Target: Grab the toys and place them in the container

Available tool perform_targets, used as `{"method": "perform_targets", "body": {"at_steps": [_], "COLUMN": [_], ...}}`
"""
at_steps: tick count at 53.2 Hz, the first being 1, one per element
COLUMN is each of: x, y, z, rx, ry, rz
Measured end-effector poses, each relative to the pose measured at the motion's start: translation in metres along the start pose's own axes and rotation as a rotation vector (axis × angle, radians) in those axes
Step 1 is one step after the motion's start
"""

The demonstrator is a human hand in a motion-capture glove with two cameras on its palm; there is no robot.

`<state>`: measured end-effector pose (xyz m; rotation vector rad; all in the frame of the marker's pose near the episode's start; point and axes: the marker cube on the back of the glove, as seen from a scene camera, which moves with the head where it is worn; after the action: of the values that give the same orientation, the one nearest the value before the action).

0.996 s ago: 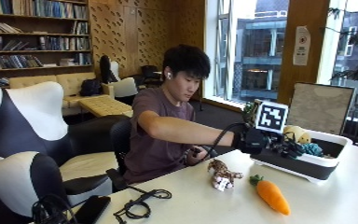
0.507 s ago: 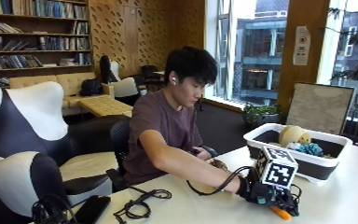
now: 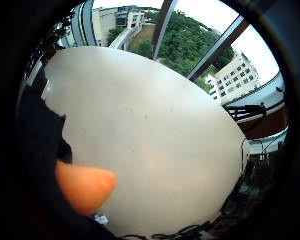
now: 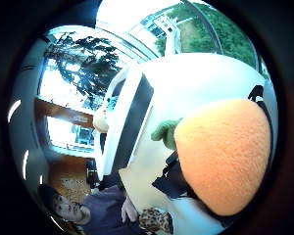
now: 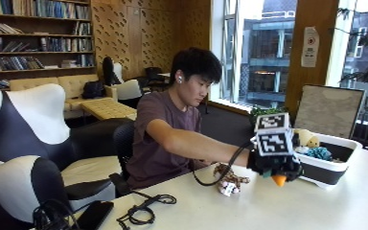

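Outside view: a spotted toy point(image 5: 228, 179) lies on the counter point(image 5: 337, 211), while the carrot point(image 5: 279, 180), on the counter a second ago, is now lifted clear in the gloved right hand point(image 5: 274, 165), fingers curled round it. It hangs just beside the container point(image 5: 332, 167), so the drop-in looks next.

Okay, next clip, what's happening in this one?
A person seated at a white table is clearing toys into a white container. The gloved right hand holds an orange plush carrot above the table, beside the container and not yet over it. A yellow plush and a teal toy already sit inside. A spotted plush animal lies on the table, waiting its turn.
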<state>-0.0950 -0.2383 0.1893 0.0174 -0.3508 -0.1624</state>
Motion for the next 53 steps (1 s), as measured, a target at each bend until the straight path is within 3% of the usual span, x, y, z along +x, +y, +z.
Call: {"method": "perform_targets", "body": {"at_steps": [11,19,27,32,47,50,53], "x": [-0.089,-0.169,-0.249,-0.301,-0.345,-0.336,-0.335], "y": [-0.008,-0.011,-0.004,0.005,0.015,0.016,0.025], "z": [-0.109,-0.143,-0.119,-0.093,-0.042,-0.035,-0.028], "rx": [0.112,0.144,0.118,0.083,0.03,-0.05,-0.257], "ry": [0.159,0.162,0.182,0.036,0.164,0.284,0.274], "rz": [-0.036,-0.119,-0.206,-0.258,-0.257,-0.208,-0.213]}}
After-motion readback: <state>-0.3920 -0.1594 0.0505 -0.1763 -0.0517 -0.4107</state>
